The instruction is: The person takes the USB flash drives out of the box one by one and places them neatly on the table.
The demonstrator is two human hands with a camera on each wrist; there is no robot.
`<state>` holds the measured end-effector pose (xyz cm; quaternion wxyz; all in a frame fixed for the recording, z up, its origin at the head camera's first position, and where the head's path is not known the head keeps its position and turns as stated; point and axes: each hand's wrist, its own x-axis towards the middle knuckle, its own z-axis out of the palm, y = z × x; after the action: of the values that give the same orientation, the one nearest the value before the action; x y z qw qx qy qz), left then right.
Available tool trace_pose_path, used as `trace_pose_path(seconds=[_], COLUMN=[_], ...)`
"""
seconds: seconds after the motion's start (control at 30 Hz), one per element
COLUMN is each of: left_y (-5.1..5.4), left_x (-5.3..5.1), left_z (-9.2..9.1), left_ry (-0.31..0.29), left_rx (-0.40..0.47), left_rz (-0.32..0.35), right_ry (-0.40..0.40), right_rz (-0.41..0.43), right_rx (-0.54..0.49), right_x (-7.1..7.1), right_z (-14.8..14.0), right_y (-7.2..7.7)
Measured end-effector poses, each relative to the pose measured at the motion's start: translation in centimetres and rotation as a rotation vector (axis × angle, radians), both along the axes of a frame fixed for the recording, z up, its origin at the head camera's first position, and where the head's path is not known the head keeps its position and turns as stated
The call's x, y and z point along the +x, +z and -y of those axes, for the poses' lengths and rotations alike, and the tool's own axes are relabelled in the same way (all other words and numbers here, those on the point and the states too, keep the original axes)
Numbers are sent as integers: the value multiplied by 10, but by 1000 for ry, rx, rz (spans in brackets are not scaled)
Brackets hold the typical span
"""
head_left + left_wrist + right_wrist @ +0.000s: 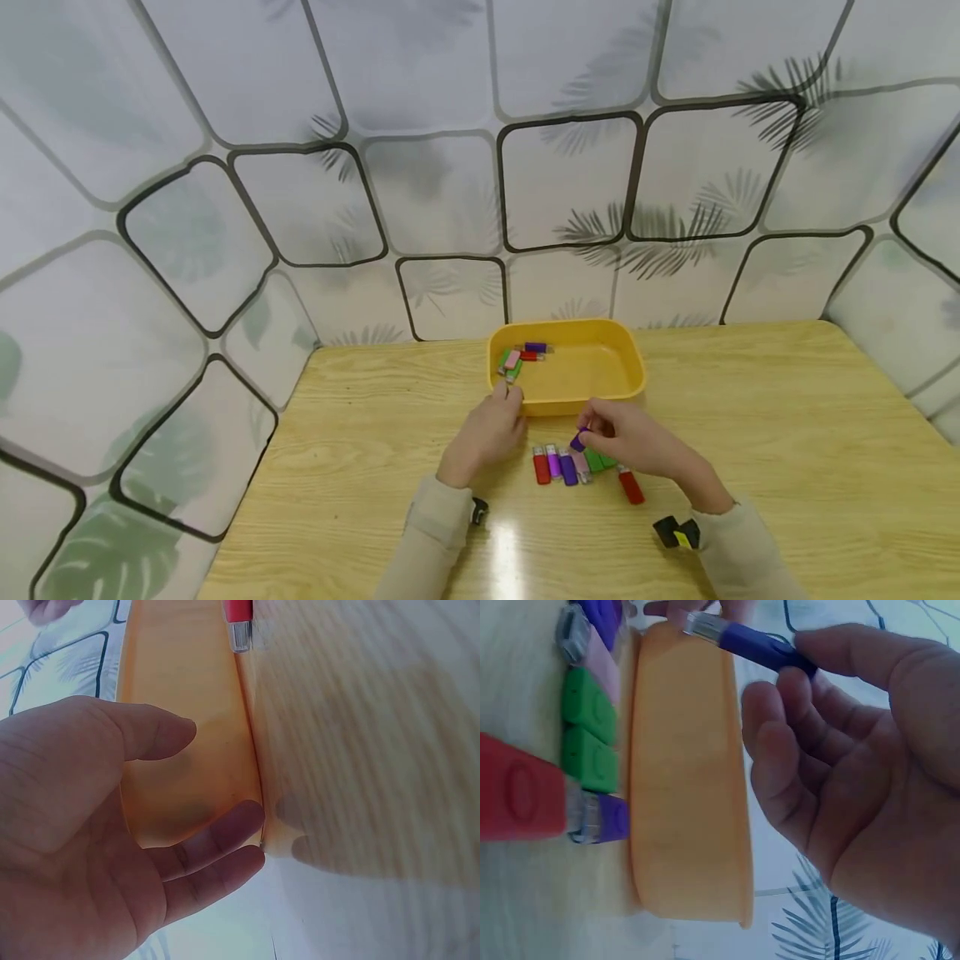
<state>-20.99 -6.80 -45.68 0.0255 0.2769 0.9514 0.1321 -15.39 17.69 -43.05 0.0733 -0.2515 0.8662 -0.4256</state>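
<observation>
My right hand (628, 437) pinches a purple USB stick (759, 649) between thumb and fingers, its metal plug pointing away from the palm. It is held above the table, just in front of a yellow plastic tray (562, 408). My left hand (491, 427) touches the tray's front left corner with its fingertips; its thumb (161, 733) stands apart from the fingers. Below the right hand lies a row of USB sticks: a red one (542, 468), purple ones, a pink one (600, 664) and green ones (591, 759). Another red stick (632, 486) lies nearer me.
Inside the tray, several USB sticks lie at the left: green, a pink one (513, 359), a red one (529, 356) and a dark purple one (536, 347). The wooden table (375, 467) meets a patterned wall covering (442, 200) behind the tray and at both sides.
</observation>
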Motion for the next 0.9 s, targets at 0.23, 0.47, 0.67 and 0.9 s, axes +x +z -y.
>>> trace_pose_path(seconds=[0.23,0.47,0.67,0.9], left_y=[3,2,1,1], left_x=[-1,1,1,1], left_z=[0,1,0,1], left_ry=[-2,-21,-21,-19], left_rx=[0,12,19,30], left_rz=[-28,-30,-42,-47], right_ry=[122,109,138,178], right_rz=[106,61,-20,122], right_rx=[121,288,356,423], right_x=[8,24,34,46], right_z=[-3,6,20,25], right_y=[-5,-4,3,0])
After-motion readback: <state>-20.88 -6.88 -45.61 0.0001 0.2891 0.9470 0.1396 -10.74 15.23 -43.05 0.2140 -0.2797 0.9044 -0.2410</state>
